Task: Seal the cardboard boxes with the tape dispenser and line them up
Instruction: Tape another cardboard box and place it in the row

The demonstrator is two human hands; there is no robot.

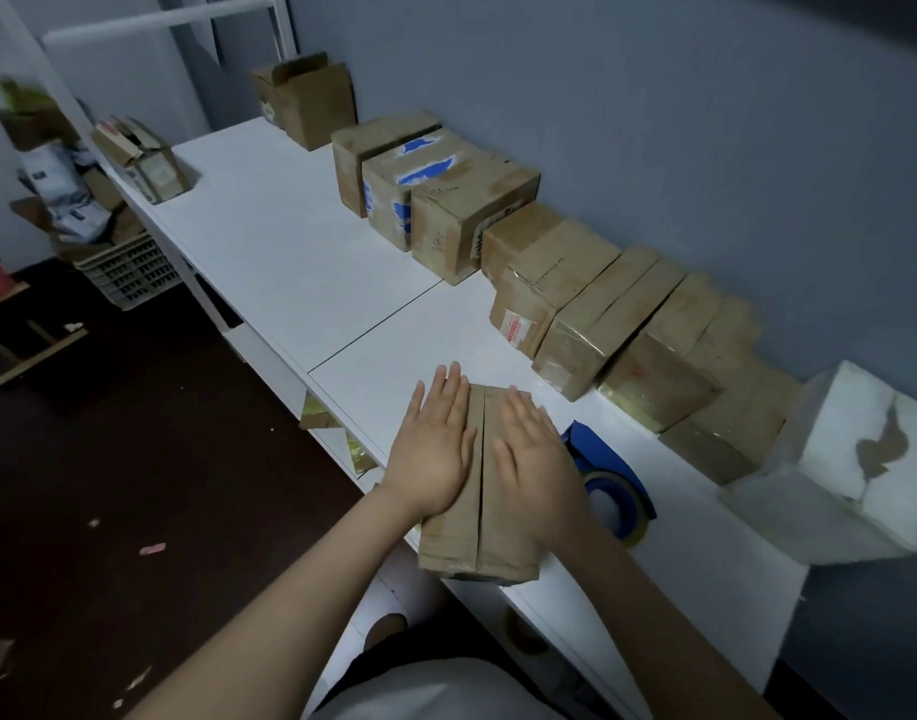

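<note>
Cardboard box (452, 544), flaps down, left grip (431, 454) and right grip (536, 466) pressing flat-fingered on top

Count on the table (290, 252): one tape dispenser (609, 485) and one untaped box (477, 558) at its near edge; two open boxes (310, 103) (144, 163) at its far end; one white box (835, 485) and at least seven brown boxes (472, 215) along its wall side. You cannot fix the exact total of that row.
</note>
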